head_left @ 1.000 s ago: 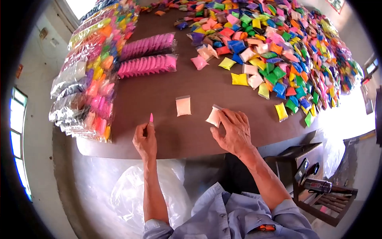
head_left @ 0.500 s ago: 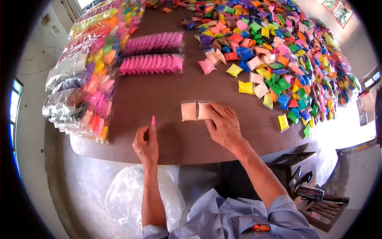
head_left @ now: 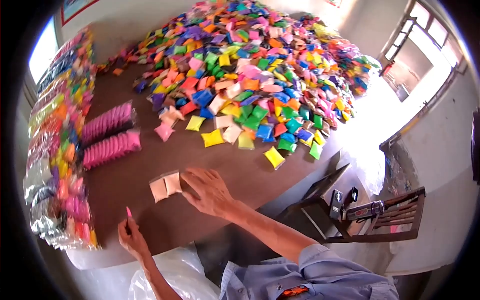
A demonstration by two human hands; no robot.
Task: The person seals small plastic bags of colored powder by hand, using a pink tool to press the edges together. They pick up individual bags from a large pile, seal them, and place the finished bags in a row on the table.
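Two small clear packets with peach contents, a left one (head_left: pixel 159 190) and a right one (head_left: pixel 173 183), lie side by side on the brown table (head_left: pixel 200 162). My right hand (head_left: pixel 207 192) is just right of them, fingers apart and palm down, holding nothing. Near the table's front edge, my left hand (head_left: pixel 132 237) pinches a small pink pointed piece (head_left: pixel 129 212) that sticks up from the fingertips.
A large heap of colourful packets (head_left: pixel 250 85) covers the back and right of the table. Two rows of pink packets (head_left: pixel 112 149) lie at the left, beside stacked bagged packets (head_left: pixel 62 145). A wooden chair (head_left: pixel 400 217) stands at the right.
The view has swung to the right. My right hand has let go of the right peach packet and its fingers have spread. My left hand still holds the pink piece.
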